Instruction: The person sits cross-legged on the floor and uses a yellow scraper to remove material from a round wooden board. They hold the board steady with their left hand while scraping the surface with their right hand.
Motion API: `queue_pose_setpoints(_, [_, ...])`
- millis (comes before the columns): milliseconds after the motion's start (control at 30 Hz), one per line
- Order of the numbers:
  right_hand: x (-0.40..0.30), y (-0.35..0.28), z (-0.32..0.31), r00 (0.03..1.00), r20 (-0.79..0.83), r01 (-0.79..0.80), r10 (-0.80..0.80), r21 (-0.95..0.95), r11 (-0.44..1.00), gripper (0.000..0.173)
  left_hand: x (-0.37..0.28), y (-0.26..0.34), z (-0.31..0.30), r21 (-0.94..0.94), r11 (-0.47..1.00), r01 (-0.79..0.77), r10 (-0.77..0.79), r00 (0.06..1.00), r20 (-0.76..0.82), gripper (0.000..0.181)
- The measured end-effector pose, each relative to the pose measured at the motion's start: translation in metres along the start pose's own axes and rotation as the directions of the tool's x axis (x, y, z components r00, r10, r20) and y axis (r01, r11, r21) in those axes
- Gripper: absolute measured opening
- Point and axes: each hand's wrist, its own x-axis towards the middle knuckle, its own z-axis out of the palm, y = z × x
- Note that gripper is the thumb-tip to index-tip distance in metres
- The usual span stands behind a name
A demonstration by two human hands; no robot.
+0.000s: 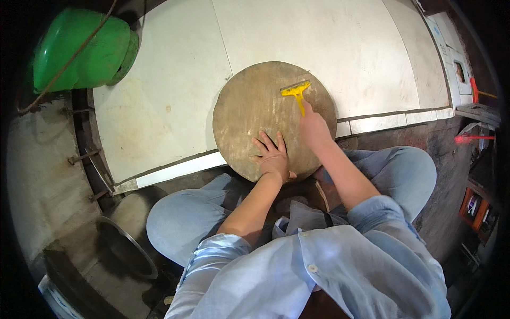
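Observation:
A round wooden board (247,103), worn and streaked with pale marks, overlaps the near edge of a white tiled surface (175,99). My left hand (275,157) lies on the board's near part, fingers spread and nothing held. My right hand (316,127) grips the handle of a yellow scraper (295,91), whose wide head is over the board's far right part. Whether its blade touches the wood cannot be told from here.
A green gas cylinder (85,48) with a brown hose is at the upper left. At the lower left a metal pot (131,243) lies tilted. My bent knees flank the board, and white boxes (454,60) stand at the far right.

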Motion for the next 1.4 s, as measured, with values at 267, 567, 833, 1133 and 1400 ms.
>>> queue_pose_setpoints(267, [0.014,-0.002,0.000,0.996,-0.068,0.051,-0.051,-0.004,0.999,0.049,0.002,-0.003,0.005,-0.033,0.999,-0.025,0.024,0.999,-0.036,0.137])
queue_pose_setpoints(567, [0.013,-0.006,-0.002,0.999,-0.038,0.028,-0.028,-0.013,1.000,0.049,0.002,-0.002,0.002,-0.027,1.000,-0.006,0.005,1.000,-0.013,0.132])
queue_pose_setpoints(833, [0.029,-0.001,0.000,0.990,-0.127,0.065,-0.057,0.060,0.996,0.049,0.003,-0.002,0.004,-0.047,0.999,-0.023,0.023,1.000,-0.015,0.135])
queue_pose_setpoints(1133, [0.032,-0.004,-0.003,0.997,-0.070,0.046,-0.041,0.070,0.996,0.052,0.004,0.000,0.003,-0.030,1.000,0.000,0.000,1.000,-0.012,0.133])
queue_pose_setpoints(1400, [0.039,-0.004,0.002,0.994,-0.096,0.061,-0.052,0.093,0.994,0.056,0.006,0.000,0.004,-0.034,0.999,-0.005,0.004,0.999,-0.033,0.134])
